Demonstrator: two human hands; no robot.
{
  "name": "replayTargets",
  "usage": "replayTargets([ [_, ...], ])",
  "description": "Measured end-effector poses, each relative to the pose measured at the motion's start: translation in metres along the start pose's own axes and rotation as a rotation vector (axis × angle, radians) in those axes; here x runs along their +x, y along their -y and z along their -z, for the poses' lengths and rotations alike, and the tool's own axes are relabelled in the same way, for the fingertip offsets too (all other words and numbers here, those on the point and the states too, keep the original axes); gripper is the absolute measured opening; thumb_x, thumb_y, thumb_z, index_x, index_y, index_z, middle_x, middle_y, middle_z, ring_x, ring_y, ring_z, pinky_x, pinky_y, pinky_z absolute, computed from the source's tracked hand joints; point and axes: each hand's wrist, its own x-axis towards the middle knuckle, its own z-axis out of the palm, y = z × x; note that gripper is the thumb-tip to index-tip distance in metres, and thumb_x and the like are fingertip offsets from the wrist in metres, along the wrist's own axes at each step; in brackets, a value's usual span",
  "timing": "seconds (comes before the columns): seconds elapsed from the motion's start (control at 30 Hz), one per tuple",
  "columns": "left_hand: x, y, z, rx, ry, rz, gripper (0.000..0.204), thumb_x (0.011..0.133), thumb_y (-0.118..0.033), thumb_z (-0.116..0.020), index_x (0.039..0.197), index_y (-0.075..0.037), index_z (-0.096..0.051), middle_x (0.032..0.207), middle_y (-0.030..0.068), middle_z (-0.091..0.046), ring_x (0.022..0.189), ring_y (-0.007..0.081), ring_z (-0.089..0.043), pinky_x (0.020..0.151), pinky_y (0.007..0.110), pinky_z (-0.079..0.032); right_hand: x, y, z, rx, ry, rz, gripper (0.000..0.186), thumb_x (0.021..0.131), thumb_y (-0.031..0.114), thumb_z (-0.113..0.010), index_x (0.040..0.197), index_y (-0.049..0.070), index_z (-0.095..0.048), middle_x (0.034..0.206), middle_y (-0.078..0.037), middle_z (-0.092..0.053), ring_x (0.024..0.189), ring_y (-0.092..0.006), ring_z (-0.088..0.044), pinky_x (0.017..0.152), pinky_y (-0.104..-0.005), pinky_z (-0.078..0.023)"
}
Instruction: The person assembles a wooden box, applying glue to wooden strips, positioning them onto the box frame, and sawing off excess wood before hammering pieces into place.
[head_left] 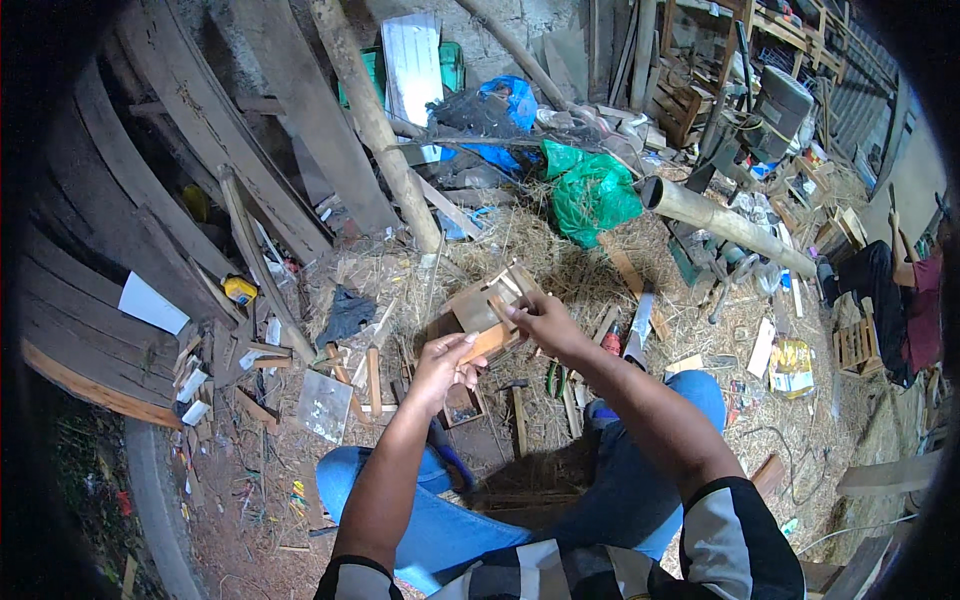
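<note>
My left hand [447, 368] pinches a short, flat wooden block [487, 343] by its near end. My right hand [545, 327] is closed around a small piece of wood [499, 306] just above the block's far end. Beneath and beyond both hands sits a wooden box-like piece [465, 302], partly hidden by them. Closer to my knees a small open wooden frame [463, 408] lies on the ground, with a hammer [514, 384] beside it. Green-handled pliers [554, 380] rest to the right of the hammer.
A hand saw [640, 325] lies right of my hands, near a red object [612, 343]. Long planks [215, 130] lean at left beside a wooden post [375, 120]. A green plastic bag [592, 198] and a thick pole [730, 228] lie ahead. Another person's sleeve [925, 300] shows far right.
</note>
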Motion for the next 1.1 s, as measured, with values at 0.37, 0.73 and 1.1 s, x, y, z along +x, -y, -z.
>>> replayTargets([
  [0.37,0.053,0.063,0.032,0.028,-0.321,0.061,0.039,0.102,-0.033,-0.061,0.13,-0.007,-0.063,0.099,0.0064,-0.071,0.062,0.0085,-0.062,0.055,0.025,-0.052,0.021,-0.113,-0.003,-0.723,0.105,0.029,0.041,0.082,0.015,-0.062,0.121,0.001,-0.06,0.108,-0.026,-0.069,0.1,-0.0434,-0.068,0.087,-0.0513,-0.053],
  [0.73,0.1,0.136,0.07,0.181,-0.493,0.128,0.039,0.1,-0.038,-0.063,0.13,-0.014,-0.066,0.104,0.0014,-0.071,0.067,0.0075,-0.06,0.056,0.024,-0.05,-0.011,-0.251,-0.046,-1.091,-0.082,-0.164,0.027,0.084,0.018,-0.06,0.1,0.001,-0.074,0.103,-0.024,-0.071,0.109,-0.0419,-0.065,0.095,-0.0497,-0.053],
  [1.1,0.17,0.188,0.081,0.337,-0.512,-0.155,0.037,0.096,-0.034,-0.071,0.12,-0.006,-0.073,0.091,0.0019,-0.072,0.065,0.0066,-0.058,0.055,0.026,-0.051,-0.035,-0.325,-0.058,-0.81,-0.123,-0.528,0.042,0.082,0.036,-0.073,0.107,0.003,-0.07,0.107,-0.022,-0.069,0.106,-0.0397,-0.066,0.091,-0.0494,-0.055],
])
